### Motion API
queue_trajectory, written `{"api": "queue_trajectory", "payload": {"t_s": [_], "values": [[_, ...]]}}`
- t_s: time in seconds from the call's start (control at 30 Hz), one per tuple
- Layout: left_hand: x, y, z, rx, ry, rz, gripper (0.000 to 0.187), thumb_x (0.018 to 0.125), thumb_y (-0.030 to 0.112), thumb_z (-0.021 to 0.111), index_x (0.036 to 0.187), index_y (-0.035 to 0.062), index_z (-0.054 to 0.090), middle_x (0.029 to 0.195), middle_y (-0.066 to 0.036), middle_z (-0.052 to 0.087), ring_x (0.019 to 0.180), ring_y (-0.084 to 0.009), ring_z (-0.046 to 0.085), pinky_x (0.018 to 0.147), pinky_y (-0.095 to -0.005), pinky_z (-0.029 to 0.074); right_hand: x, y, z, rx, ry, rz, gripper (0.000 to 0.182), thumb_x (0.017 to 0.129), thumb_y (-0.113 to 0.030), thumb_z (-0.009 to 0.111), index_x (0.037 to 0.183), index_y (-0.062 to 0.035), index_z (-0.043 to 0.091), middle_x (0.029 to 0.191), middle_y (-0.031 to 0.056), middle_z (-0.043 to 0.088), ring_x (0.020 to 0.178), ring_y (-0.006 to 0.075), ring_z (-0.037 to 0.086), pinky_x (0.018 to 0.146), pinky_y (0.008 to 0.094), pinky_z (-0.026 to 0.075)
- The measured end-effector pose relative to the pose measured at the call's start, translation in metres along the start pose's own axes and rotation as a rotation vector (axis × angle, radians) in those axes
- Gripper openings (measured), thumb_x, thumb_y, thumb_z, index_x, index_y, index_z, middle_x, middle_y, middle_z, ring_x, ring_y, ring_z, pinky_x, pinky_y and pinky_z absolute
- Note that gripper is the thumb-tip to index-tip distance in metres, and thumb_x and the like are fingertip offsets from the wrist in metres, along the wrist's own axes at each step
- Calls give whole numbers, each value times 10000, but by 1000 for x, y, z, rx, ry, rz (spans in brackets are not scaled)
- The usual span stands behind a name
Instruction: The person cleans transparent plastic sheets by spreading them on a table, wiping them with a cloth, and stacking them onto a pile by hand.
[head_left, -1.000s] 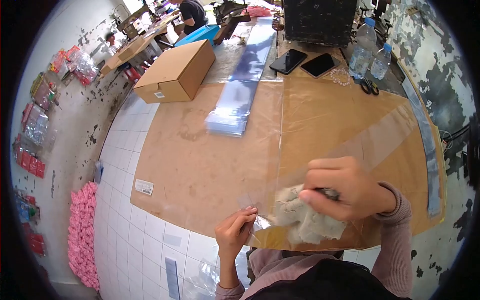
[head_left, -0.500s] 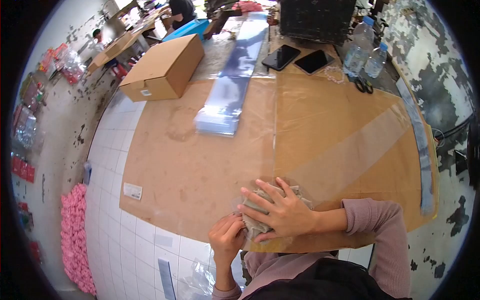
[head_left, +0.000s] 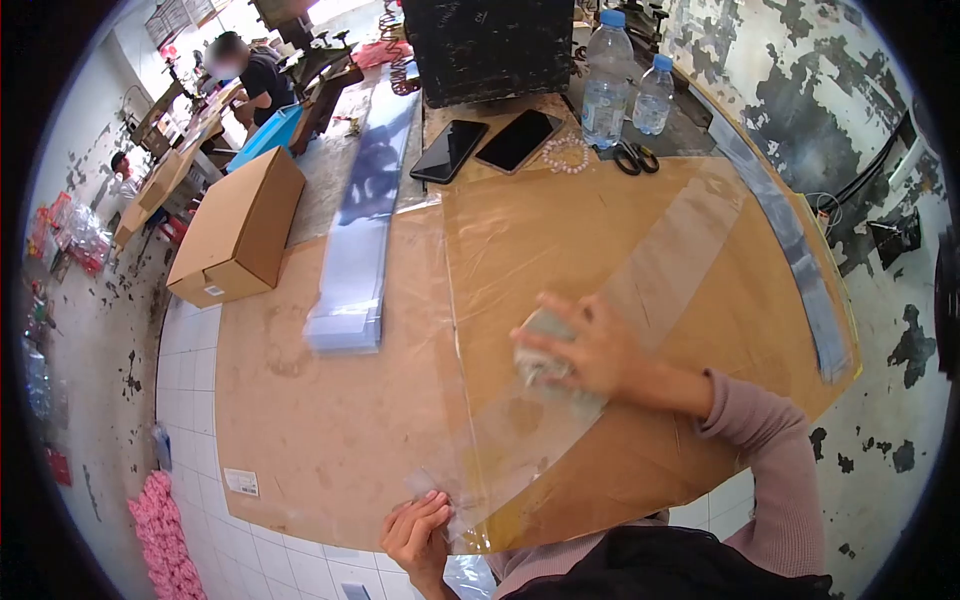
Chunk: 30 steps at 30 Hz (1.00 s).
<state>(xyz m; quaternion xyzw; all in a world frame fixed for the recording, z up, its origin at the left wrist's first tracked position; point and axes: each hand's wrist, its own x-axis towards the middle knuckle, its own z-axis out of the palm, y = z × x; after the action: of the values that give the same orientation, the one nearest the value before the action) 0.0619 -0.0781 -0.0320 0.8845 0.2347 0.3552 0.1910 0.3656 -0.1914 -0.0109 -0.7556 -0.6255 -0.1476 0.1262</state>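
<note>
A clear plastic strip (head_left: pixel 650 275) lies diagonally over the cardboard-covered table, from the near edge up to the right. My left hand (head_left: pixel 417 530) is closed at its near end, fingers pinching the plastic by the table's edge. Partway along the strip, my right hand (head_left: pixel 590 350) presses down on a bunched greyish cloth (head_left: pixel 543 350), its fingers bent over it and blurred by motion. To the left of the cloth lies a stack of bluish clear plastic strips (head_left: pixel 350 290).
A cardboard box (head_left: pixel 240 235) stands at the left. Along the back are two phones (head_left: pixel 450 152), a bead bracelet (head_left: pixel 567 153), black scissors (head_left: pixel 635 157) and two water bottles (head_left: pixel 606 90). Another strip (head_left: pixel 790 250) runs down the right edge. A person (head_left: pixel 260 80) sits far off.
My right hand has slid the cloth away from my left hand, up and right along the strip. The left hand stays at the near end. The camera view has shifted right.
</note>
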Motion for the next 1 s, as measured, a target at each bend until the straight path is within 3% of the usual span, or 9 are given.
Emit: {"api": "queue_trajectory", "payload": {"t_s": [0.1, 0.17, 0.23, 0.47, 0.53, 0.63, 0.73, 0.87, 1.0], "values": [[2, 2, 2, -17, 10, -21, 113, 673, 37, 693, 630, 108, 617, 734, -22, 688, 776, -158, 673, 711, -294, 470, -12, 73, -6, -214, 92, -58, 476, 798, -431, 574, 1243, -270, 517, 1228, 120, 462, 932, 321, 474, 809, 425, 416], [2, 3, 2, -35, 17, -39, 112, 663, 35, 700, 628, 104, 619, 729, -29, 687, 772, -161, 673, 714, -292, 470, -20, 109, -13, -103, 54, 299, 438, 790, -385, 604, 1199, -234, 561, 1227, 110, 463, 995, 328, 459, 855, 443, 392], [4, 7, 4, -6, 11, -38, 110, 655, 32, 705, 626, 97, 620, 721, -34, 686, 770, -162, 673, 720, -289, 471, -32, 157, -9, -198, 148, 372, 413, 772, -354, 634, 1156, -206, 594, 1231, 90, 460, 1022, 331, 450, 875, 419, 388], [11, 3, 5, -130, 56, -108, 144, 806, 123, 640, 704, 28, 603, 750, -91, 660, 745, -228, 653, 759, -359, 474, -38, 181, -16, -164, 231, 365, 397, 788, -305, 628, 1172, -216, 580, 1208, 87, 483, 1032, 317, 473, 873, 391, 400], [8, -7, 5, -125, 103, -184, 253, 848, 234, 600, 916, -2, 539, 864, -133, 605, 801, -233, 600, 736, -353, 471, -40, 188, -12, 30, 211, 410, 430, 790, -275, 630, 1210, -230, 553, 1210, 75, 486, 1046, 311, 465, 887, 406, 388], [-7, -9, 10, 63, -2, -479, 778, 751, 476, 654, 1271, -48, 412, 1152, -268, 487, 1074, -364, 480, 938, -429, 363, -42, 184, -13, -34, 182, 357, 437, 798, -352, 612, 1210, -220, 545, 1214, 84, 488, 1056, 321, 474, 894, 430, 378], [27, 60, 18, 496, -274, -340, 821, 683, 476, 719, 1271, -17, 429, 1124, -270, 476, 998, -382, 501, 899, -438, 381, -43, 173, -24, -116, 181, 337, 465, 772, -483, 590, 1162, -230, 575, 1194, 97, 505, 1101, 317, 464, 876, 469, 382], [20, 47, 22, 311, -332, -391, 781, 666, 260, 793, 1313, 72, 399, 1070, -223, 507, 874, -314, 540, 749, -396, 454, -45, 179, -17, -86, 191, 324, 484, 753, -521, 590, 1137, -227, 589, 1206, 93, 494, 1127, 308, 444, 882, 459, 378], [13, 53, 26, -328, 45, -705, 774, 755, 138, 724, 1378, 105, 265, 922, -137, 574, 712, -178, 548, 610, -264, 466, -48, 183, -13, -59, 216, 319, 448, 768, -491, 588, 1128, -225, 593, 1212, 83, 486, 1138, 302, 428, 886, 457, 373]]}}
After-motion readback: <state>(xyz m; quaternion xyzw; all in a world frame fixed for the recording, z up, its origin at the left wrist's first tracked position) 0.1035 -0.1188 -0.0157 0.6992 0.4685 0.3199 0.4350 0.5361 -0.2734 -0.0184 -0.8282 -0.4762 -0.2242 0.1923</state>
